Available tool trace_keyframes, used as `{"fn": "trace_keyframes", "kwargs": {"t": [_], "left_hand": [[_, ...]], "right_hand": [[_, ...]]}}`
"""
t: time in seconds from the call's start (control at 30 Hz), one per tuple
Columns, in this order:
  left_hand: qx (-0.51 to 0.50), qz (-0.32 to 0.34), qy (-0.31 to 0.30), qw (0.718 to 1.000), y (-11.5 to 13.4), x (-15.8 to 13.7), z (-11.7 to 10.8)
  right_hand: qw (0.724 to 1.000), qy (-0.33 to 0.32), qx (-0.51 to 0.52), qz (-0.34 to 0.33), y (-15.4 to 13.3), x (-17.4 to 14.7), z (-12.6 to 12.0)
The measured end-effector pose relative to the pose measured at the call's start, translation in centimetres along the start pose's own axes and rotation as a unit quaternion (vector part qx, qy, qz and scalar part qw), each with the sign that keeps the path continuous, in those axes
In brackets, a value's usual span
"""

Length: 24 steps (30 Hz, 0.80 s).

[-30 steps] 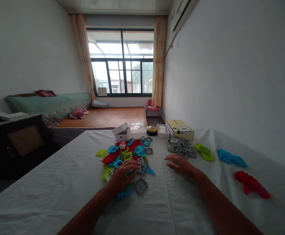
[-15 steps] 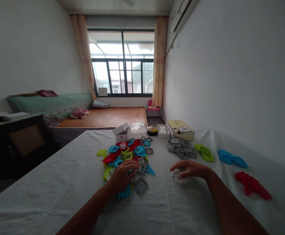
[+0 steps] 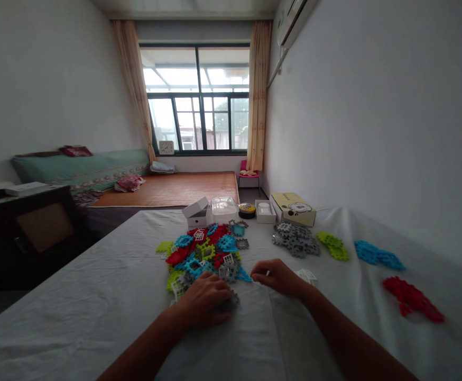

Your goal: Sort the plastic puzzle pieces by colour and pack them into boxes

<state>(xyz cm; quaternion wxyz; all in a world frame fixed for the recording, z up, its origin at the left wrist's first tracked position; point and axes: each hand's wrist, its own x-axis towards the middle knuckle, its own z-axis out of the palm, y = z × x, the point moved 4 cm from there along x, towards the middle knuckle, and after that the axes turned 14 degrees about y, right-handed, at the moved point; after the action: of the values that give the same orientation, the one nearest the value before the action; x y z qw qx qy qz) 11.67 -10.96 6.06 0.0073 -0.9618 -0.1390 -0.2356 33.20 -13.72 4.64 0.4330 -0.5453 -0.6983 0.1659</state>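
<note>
My left hand lies over the near edge of a mixed pile of plastic building pieces, which are red, blue, lime green, white and grey. Its fingers stretch across a grey notched piece that they partly hide; no firm grip shows. To the right, my right hand is loosely curved, with a gap between thumb and fingers. Its fingertips are close to the tip of a blue pointed piece, and I see nothing held in it. Behind the right wrist, white lattice pieces are partly covered.
Single-colour groups lie on the white cloth: grey pieces, lime green pieces, blue pieces and red pieces. At the back stand a yellow box, an open white box, a round tin and a clear container.
My right hand has moved left from the white pieces toward the mixed pile, uncovering part of them. My left hand has shifted slightly nearer to me, onto the grey notched piece.
</note>
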Motion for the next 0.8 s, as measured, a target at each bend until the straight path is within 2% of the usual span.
{"fn": "trace_keyframes", "kwargs": {"t": [0.13, 0.27, 0.4, 0.47, 0.53, 0.63, 0.7, 0.8], "left_hand": [[0.02, 0.01, 0.088, 0.996, 0.0, 0.5, -0.4], [0.032, -0.026, 0.181, 0.983, -0.6, 0.7, -0.4], [0.01, -0.084, 0.23, 0.969, -1.4, 0.5, -0.4], [0.003, -0.113, 0.244, 0.963, -1.8, 0.3, -0.8], [0.006, -0.133, 0.254, 0.958, -2.2, 0.1, -1.2], [0.022, -0.136, 0.261, 0.955, -2.8, -0.1, -1.6], [0.034, -0.134, 0.261, 0.955, -3.0, -0.2, -1.5], [0.043, -0.134, 0.253, 0.957, -3.2, -0.2, -1.1]], "right_hand": [[0.999, 0.004, 0.037, -0.009, -2.0, -0.2, 1.8], [0.997, -0.026, 0.077, -0.004, -3.2, -0.4, 4.0], [0.998, 0.047, 0.051, -0.007, -3.0, 0.3, 4.0], [0.994, 0.1, 0.04, -0.006, -1.6, 1.0, 2.5], [0.984, 0.178, 0.011, 0.022, 1.1, 1.7, -0.1], [0.947, 0.295, -0.076, 0.102, 6.0, 1.9, -4.8], [0.922, 0.34, -0.128, 0.135, 8.5, 1.5, -7.2], [0.9, 0.37, -0.173, 0.154, 10.4, 0.6, -9.1]]}}
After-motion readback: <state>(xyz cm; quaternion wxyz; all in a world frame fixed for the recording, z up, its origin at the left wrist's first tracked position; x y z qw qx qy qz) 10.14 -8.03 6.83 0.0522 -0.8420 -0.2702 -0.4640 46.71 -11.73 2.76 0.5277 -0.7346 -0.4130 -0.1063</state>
